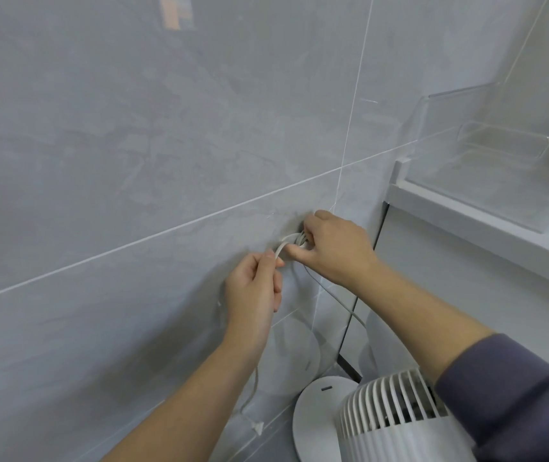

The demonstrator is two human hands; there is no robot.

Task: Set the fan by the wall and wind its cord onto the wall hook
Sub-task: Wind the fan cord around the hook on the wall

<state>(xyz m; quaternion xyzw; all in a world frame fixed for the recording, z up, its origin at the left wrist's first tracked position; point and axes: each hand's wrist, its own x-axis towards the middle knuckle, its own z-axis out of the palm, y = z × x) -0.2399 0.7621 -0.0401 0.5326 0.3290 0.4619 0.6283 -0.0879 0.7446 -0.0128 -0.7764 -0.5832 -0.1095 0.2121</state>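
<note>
The fan (389, 408) is standing by the wall (133, 161), the right hand (333, 251) clamping cord (288, 238) coils at the hidden hook, the left hand (253, 291) pinching the slack; either grip loosening is risking an unravel.

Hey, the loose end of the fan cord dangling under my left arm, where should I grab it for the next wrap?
Probably pinch the cord on its thin strand just above the plug, coming in from the left along the wall. It hangs free and nearly straight there, while the right hand and the fan crowd the other side.
</note>
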